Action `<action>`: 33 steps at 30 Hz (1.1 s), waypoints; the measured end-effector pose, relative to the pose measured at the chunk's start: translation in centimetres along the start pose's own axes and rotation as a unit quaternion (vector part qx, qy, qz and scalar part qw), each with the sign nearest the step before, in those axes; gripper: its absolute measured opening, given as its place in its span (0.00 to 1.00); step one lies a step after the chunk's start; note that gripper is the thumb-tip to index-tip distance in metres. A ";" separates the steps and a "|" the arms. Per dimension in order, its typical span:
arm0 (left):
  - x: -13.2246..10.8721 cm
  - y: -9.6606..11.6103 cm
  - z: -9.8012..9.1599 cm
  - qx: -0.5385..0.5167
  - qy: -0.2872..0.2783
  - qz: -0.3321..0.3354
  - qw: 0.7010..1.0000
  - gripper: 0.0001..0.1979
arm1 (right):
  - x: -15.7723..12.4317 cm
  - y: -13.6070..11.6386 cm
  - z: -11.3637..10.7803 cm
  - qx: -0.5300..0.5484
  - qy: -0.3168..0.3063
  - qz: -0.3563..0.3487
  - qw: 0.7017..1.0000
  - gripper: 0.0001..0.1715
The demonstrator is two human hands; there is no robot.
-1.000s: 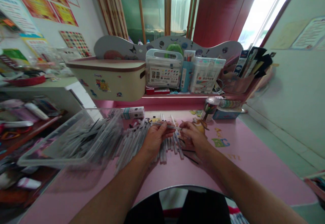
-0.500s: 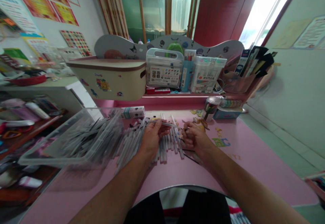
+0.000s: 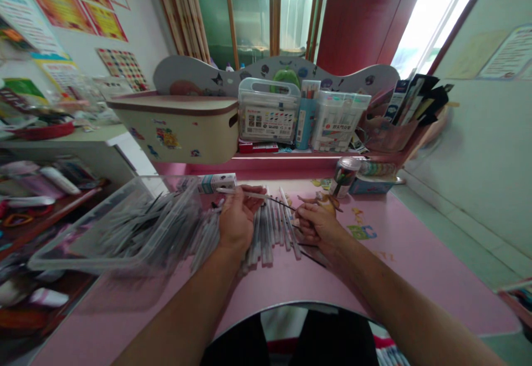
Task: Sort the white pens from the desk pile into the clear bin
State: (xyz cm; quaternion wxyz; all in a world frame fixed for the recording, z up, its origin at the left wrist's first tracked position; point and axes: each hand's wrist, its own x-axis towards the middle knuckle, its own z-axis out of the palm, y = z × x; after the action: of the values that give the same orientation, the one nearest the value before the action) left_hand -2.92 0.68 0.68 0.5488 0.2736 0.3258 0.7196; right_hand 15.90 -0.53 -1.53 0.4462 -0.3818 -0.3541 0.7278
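My left hand [image 3: 238, 221] is closed around a clear pen barrel [image 3: 258, 195], held level above the desk with one end sticking out to the left. My right hand [image 3: 316, 221] pinches the far end of a thin dark pen refill [image 3: 281, 204]. This refill runs from the barrel's right end to my right fingertips, partly out of the barrel. Below and between my hands, many clear pen barrels [image 3: 266, 244] lie side by side on the pink desk [image 3: 286, 285]. A few dark refills [image 3: 311, 257] rest under my right hand.
To the left stands a clear plastic bin [image 3: 89, 266] full of pens or barrels. A small white box [image 3: 218, 182] lies behind the pile. At the back right are a clear jar [image 3: 346, 176] and a blue box [image 3: 372, 184]. Marker cases [image 3: 269, 114] and a lidded cream bin [image 3: 187, 133] stand on the shelf.
My left hand has moved left with the barrel, and a length of dark refill now shows between barrel and right hand. My right hand has barely moved.
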 end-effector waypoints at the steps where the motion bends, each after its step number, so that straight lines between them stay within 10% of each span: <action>1: 0.5 0.4 -0.2 -0.035 0.035 0.003 0.999 0.11 | 0.1 -0.1 -0.1 0.003 0.034 -0.013 0.999 0.19; 5: 1.3 1.2 -0.4 -0.102 0.117 -0.020 0.988 0.07 | 0.5 -0.5 -0.2 0.010 0.118 -0.057 0.991 0.18; 13: -2.7 -1.9 1.5 0.066 -0.110 -0.197 0.972 0.13 | -1.1 0.2 2.1 -0.069 0.031 -0.086 0.993 0.16; 21: -2.2 -1.4 1.2 -0.034 -0.006 -0.275 0.961 0.12 | -0.3 0.2 0.8 -0.071 0.049 -0.129 0.988 0.18; 33: -3.3 -1.5 2.2 -0.104 -0.051 -0.427 0.897 0.09 | -1.7 0.2 2.0 -0.436 0.074 -0.384 0.810 0.14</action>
State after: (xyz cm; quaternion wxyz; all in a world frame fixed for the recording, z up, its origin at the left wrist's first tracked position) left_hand 0.46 -1.87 0.79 0.8445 0.0857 0.3060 0.4311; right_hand 14.63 -2.53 -0.35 0.5012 -0.4219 -0.7179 0.2353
